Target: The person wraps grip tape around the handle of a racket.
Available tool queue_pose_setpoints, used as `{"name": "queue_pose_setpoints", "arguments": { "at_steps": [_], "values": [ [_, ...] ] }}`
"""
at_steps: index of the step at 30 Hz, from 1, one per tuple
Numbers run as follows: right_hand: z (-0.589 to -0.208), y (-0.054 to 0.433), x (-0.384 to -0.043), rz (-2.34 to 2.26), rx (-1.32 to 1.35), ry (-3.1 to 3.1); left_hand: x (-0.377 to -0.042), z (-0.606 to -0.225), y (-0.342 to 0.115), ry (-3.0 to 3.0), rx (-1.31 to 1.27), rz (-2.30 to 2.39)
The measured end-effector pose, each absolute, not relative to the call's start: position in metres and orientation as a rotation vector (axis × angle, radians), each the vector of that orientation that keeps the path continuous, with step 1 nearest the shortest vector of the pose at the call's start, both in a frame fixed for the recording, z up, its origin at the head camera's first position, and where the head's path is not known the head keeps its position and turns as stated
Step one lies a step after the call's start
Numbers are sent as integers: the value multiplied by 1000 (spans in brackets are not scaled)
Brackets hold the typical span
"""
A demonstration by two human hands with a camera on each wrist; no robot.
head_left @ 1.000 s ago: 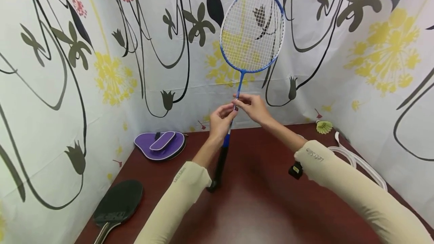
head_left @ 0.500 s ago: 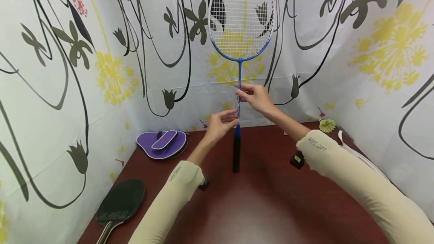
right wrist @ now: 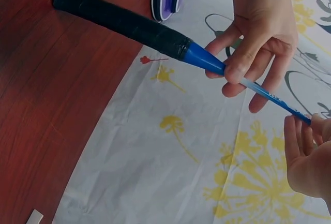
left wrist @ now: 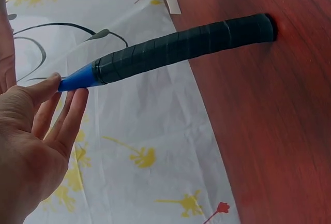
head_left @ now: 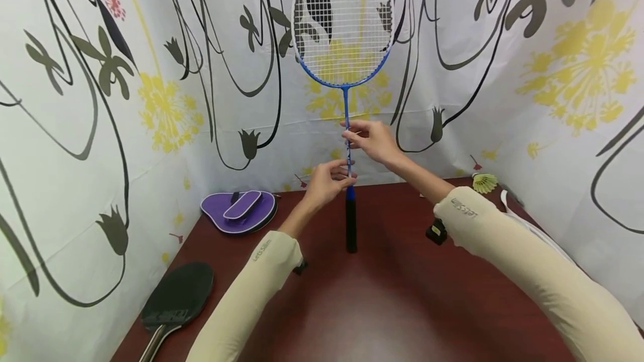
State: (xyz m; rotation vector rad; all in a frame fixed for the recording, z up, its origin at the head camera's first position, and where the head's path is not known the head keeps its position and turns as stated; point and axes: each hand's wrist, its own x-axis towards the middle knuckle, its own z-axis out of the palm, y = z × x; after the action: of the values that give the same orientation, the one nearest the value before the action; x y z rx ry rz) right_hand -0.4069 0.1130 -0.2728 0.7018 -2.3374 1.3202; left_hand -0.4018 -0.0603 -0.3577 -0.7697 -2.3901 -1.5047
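Note:
A blue badminton racket (head_left: 346, 106) stands upright in front of me, its strung head high in the head view and the top of the frame cut off. My right hand (head_left: 374, 139) pinches the middle of the shaft between thumb and fingers. Lower down, my left hand (head_left: 324, 186) pinches the shaft just above the blue cone (left wrist: 77, 80). The black wrapped grip (left wrist: 176, 47) hangs below both hands, held by neither. Its butt end is at or close to the table top; I cannot tell if they touch.
On the dark red table (head_left: 397, 295), a purple paddle case (head_left: 216, 211) lies back left and a black table tennis paddle (head_left: 178, 295) front left. A yellow-green shuttlecock (head_left: 484, 183) and a white cord (head_left: 533, 228) lie back right. Patterned cloth (head_left: 221, 116) hangs behind and along both sides.
The racket has swung from leaning right to upright, its head rising and moving left. My hands were close together on the shaft; the left is now lower and the right slightly higher.

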Motion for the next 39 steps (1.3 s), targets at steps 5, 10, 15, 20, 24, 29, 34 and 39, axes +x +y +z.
{"name": "queue_pose_setpoints", "arguments": {
  "at_steps": [5, 10, 15, 20, 24, 29, 34, 39],
  "values": [
    [-277, 122, -408, 1275, 734, -2367, -402, -361, -60, -2351, -756, -1607],
    [-294, 144, -418, 1208, 724, -2387, -401, -364, -64, -2314, -741, -1709],
    [-324, 170, -433, 1087, 670, -2434, -397, -372, -70, -2310, -735, -1798],
    [-359, 202, -441, 971, 603, -2467, -396, -380, -70, -2305, -760, -1813],
    [-389, 233, -450, 895, 540, -2513, -398, -382, -69, -2281, -774, -1819],
    [-426, 270, -460, 788, 427, -2609, -398, -386, -72, -2270, -754, -1910],
    [-452, 301, -468, 695, 309, -2713, -397, -387, -73, -2270, -761, -1963],
    [-468, 319, -470, 586, 291, -2844, -394, -389, -73, -2262, -775, -2024]
  ]
}}
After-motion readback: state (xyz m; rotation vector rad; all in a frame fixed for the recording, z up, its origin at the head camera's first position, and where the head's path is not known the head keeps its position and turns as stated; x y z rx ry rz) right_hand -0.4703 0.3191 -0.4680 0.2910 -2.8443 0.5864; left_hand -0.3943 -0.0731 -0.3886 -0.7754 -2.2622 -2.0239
